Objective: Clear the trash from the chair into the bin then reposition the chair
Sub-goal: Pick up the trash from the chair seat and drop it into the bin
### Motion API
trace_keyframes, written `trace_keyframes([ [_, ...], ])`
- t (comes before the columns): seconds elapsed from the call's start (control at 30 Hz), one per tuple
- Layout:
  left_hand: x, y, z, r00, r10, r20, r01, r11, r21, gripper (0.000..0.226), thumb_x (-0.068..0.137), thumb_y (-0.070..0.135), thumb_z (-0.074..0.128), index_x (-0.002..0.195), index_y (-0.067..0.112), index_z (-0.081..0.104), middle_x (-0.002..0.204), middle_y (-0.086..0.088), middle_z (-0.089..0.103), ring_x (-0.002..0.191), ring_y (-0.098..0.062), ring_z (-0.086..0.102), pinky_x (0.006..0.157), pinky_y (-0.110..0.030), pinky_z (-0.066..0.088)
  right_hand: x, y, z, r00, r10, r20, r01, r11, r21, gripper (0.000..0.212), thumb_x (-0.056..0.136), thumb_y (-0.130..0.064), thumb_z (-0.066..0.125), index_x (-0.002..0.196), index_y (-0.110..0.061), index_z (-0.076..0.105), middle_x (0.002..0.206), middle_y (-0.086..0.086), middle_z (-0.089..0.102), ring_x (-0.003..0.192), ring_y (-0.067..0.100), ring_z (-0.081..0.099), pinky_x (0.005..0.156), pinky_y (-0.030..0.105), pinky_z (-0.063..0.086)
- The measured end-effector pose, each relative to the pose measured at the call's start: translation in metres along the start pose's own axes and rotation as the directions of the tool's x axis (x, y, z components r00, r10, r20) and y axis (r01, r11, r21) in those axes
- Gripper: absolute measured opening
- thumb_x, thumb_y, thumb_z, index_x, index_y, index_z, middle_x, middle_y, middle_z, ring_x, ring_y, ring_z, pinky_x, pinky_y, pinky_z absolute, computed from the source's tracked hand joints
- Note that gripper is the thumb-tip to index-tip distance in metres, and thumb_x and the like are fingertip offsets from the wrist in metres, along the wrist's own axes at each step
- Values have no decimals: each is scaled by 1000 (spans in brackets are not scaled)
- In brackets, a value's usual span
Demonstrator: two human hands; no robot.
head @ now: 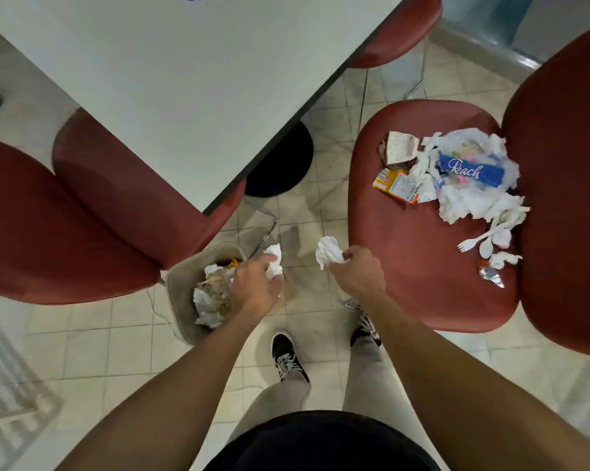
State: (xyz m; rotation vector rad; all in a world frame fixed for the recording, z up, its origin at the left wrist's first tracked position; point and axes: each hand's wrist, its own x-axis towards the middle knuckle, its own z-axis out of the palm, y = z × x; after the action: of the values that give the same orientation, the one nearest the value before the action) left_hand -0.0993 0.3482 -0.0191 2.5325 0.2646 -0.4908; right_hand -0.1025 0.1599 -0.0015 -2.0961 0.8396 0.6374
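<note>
Hands each clutch a crumpled tissue: left hand (256, 287) by the bin (181, 283) at lower centre, right hand (358, 274) beside the chair (419, 266), whose seat at right holds trash (463, 178).

Red chair (422, 266) seat strewn with trash (470, 178); bin (181, 283) seemingly half-full.

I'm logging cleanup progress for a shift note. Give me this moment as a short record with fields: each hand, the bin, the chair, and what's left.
left hand: grips a crumpled tissue at the bin's edge
right hand: pinches a second crumpled tissue over the floor, between bin and chair
bin: on the floor by the table, already holding crumpled paper
chair: red seat, pulled away from the table
left on seat: plastic bag, orange carton, paper box, plastic fork, foil scrap
</note>
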Motion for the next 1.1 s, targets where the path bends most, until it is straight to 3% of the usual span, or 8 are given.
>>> trace_keyframes([
  [0.13, -22, -52, -23, 995, -85, -48, 83, 996, -36, 31, 81, 23, 68, 112, 24, 67, 108, -2, 69, 104, -23, 61, 86, -36, 50, -30, -17, 34, 995, -90, 36, 92, 994, -62, 28, 81, -26, 65, 107, -15, 63, 88, 0, 61, 86, 23, 64, 74, 34, 54],
  [0.3, -38, -103, -44, 967, -246, -72, 240, 967, -82, 30, 82, 27, 68, 112, 27, 65, 109, 1, 69, 103, -24, 61, 84, -32, 47, -54, -40, 79, 985, -140, 101, 149, 984, -95, 32, 82, -29, 66, 110, -15, 62, 96, 4, 67, 89, 23, 64, 67, 28, 46],
  [0.5, -38, -137, -59, 945, -304, -120, 290, 949, -122, 37, 80, 30, 71, 116, 27, 64, 111, -2, 68, 107, -25, 60, 86, -36, 49, -72, -64, 122, 973, -178, 147, 194, 976, -99, 29, 81, -28, 65, 109, -19, 64, 97, 5, 69, 95, 24, 65, 68, 26, 43],
  [0.67, -31, -146, -63, 958, -267, -103, 260, 962, -81, 43, 76, 38, 72, 117, 31, 64, 116, 0, 65, 106, -25, 60, 85, -38, 51, -78, -85, 140, 948, -275, 158, 297, 944, -141, 61, 82, -47, 67, 136, -23, 50, 124, 3, 63, 113, 23, 59, 82, 31, 45],
  [0.83, -24, -136, -62, 962, -256, -94, 251, 966, -61, 39, 77, 35, 72, 115, 32, 64, 116, -1, 63, 103, -25, 60, 85, -39, 51, -68, -85, 126, 959, -239, 155, 261, 956, -136, 40, 83, -24, 63, 122, -19, 59, 99, 6, 69, 97, 25, 64, 76, 29, 48],
  [0.97, -16, -117, -58, 966, -243, -85, 237, 969, -67, 34, 80, 31, 70, 114, 34, 63, 111, 1, 65, 100, -26, 62, 82, -36, 49, -50, -73, 106, 967, -221, 128, 237, 963, -127, 44, 83, -24, 62, 126, -18, 57, 112, 9, 68, 102, 27, 63, 85, 32, 50],
  [1.1, -2, -86, -47, 982, -177, -66, 175, 984, -33, 32, 79, 31, 66, 110, 37, 63, 99, 3, 69, 91, -23, 65, 79, -37, 54, -25, -55, 74, 974, -205, 95, 214, 972, -96, 43, 86, -22, 61, 128, -16, 54, 110, 6, 67, 91, 22, 64, 76, 27, 48],
])
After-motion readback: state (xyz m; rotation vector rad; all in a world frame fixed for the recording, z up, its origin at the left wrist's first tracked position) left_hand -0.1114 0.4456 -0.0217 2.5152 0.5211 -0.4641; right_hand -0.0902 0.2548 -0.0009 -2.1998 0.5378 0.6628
